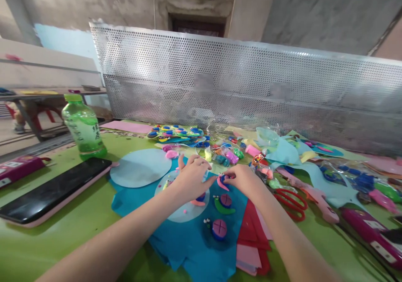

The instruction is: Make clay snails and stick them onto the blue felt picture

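My right hand (243, 179) pinches a small pink clay snail (222, 184) with a dark shell, above the blue paper (197, 255). Over a pale round paper disc (176, 215), my left hand (193, 175) has its fingers apart, and its thumb reaches to the pink snail's head; whether it touches cannot be made out. Partly hidden under that hand lies another clay snail (199, 201) on the disc. Nearer to me on the blue paper are a green clay snail (224, 206) with a purple shell and a round blue-and-purple clay piece (219, 229) beside clay eyes (207, 221).
A phone (56, 190) and a green bottle (84, 127) stand left, near a light blue disc (140, 167). Red-handled scissors (292, 204), a glue gun (317, 198) and bagged clay (229, 154) lie right and behind. Finished clay pieces (176, 133) are stacked before a perforated metal screen (238, 81).
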Tool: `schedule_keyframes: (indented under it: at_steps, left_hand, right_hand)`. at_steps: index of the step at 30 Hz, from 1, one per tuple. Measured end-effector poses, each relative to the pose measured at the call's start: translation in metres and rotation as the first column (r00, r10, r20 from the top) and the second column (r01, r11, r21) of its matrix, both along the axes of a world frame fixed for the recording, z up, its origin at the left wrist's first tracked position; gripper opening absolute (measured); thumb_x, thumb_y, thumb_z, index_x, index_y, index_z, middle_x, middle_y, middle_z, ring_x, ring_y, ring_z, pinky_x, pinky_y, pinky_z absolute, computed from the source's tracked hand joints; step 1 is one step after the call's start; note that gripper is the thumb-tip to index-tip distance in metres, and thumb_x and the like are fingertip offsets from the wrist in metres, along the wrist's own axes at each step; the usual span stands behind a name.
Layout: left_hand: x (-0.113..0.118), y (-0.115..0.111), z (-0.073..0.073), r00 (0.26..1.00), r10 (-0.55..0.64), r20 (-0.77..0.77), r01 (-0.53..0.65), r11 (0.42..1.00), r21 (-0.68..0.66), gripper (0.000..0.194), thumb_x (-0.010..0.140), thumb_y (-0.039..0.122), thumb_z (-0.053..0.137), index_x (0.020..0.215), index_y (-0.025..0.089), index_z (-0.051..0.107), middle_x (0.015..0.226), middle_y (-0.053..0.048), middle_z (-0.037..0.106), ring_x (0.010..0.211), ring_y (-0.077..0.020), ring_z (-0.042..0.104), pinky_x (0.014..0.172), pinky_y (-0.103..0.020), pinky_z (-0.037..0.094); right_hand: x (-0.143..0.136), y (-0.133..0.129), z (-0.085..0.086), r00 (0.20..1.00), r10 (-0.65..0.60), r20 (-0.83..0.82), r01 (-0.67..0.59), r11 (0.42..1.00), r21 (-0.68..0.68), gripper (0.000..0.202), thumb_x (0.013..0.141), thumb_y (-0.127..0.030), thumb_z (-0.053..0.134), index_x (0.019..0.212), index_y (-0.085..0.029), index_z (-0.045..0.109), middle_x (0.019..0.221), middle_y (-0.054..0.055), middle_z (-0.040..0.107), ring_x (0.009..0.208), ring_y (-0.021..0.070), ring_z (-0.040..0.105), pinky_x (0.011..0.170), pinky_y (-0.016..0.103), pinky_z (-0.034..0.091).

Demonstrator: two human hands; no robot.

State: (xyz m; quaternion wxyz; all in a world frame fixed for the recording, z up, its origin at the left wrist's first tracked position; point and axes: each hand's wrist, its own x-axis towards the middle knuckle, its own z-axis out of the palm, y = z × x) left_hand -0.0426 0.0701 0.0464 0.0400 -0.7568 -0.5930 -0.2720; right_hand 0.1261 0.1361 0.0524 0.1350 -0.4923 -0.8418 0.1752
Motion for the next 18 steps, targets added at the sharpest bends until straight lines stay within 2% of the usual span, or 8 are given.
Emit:
schedule_keyframes:
  at_steps: [5,10,12,14,16,18]
  left_hand:
    - [0.000,-0.001,0.001,1.000,0.001,0.019,0.000,0.999,-0.039,0.026,0.080,0.039,0.053,0.092,0.018,0.062,0.104,-0.010,0.064,0.112,-0.0329,0.045,0.097,-0.063,0.015]
    - [-0.001,-0.001,0.005,0.997,0.014,0.072,-0.009,0.997,-0.074,0.033,0.079,0.040,0.053,0.101,0.016,0.058,0.107,-0.013,0.062,0.110,-0.0326,0.047,0.095,-0.057,0.025]
    - [-0.001,-0.003,0.008,0.994,0.035,0.101,-0.026,0.996,-0.091,0.044,0.079,0.046,0.051,0.111,0.016,0.053,0.109,-0.014,0.061,0.110,-0.0335,0.047,0.093,-0.055,0.029]
    - [-0.001,-0.005,0.012,0.975,0.039,0.217,-0.013,0.992,-0.122,0.054,0.077,0.051,0.051,0.119,0.017,0.046,0.113,-0.015,0.059,0.111,-0.0336,0.048,0.092,-0.053,0.031]
    - [0.000,-0.008,0.017,0.895,0.017,0.445,0.071,0.981,-0.180,0.062,0.074,0.053,0.056,0.123,0.019,0.040,0.118,-0.015,0.056,0.113,-0.0319,0.046,0.089,-0.049,0.037]
    - [0.002,-0.010,0.023,0.715,-0.023,0.699,0.218,0.957,-0.191,0.066,0.069,0.047,0.064,0.123,0.019,0.038,0.117,-0.016,0.056,0.113,-0.0290,0.047,0.084,-0.042,0.042]
  right_hand:
    - [-0.004,-0.004,-0.002,0.992,-0.035,-0.122,0.031,0.999,-0.032,0.036,0.063,-0.011,0.065,0.098,-0.015,0.064,0.091,0.010,0.066,0.081,0.0212,0.061,0.070,0.029,0.043]
    - [-0.006,-0.003,-0.003,0.967,-0.043,-0.252,-0.004,0.983,-0.181,0.045,0.054,-0.009,0.072,0.097,-0.013,0.059,0.095,0.010,0.062,0.070,0.0194,0.062,0.057,0.028,0.048]
    - [-0.005,-0.006,0.003,0.945,-0.029,-0.326,-0.051,0.971,-0.235,0.044,0.058,-0.009,0.071,0.099,-0.015,0.056,0.095,0.008,0.061,0.068,0.0167,0.063,0.057,0.027,0.050]
    - [-0.003,-0.010,0.013,0.916,-0.017,-0.401,-0.095,0.962,-0.257,0.044,0.063,-0.010,0.068,0.104,-0.017,0.053,0.098,0.007,0.059,0.074,0.0152,0.063,0.062,0.026,0.052]
    - [0.000,-0.017,0.024,0.861,-0.012,-0.509,-0.139,0.956,-0.257,0.046,0.066,-0.014,0.068,0.108,-0.020,0.051,0.103,0.006,0.056,0.081,0.0151,0.062,0.068,0.027,0.053]
    - [0.002,-0.023,0.032,0.769,-0.003,-0.640,-0.203,0.947,-0.249,0.048,0.066,-0.020,0.070,0.110,-0.021,0.051,0.103,0.006,0.055,0.084,0.0155,0.061,0.070,0.028,0.053]
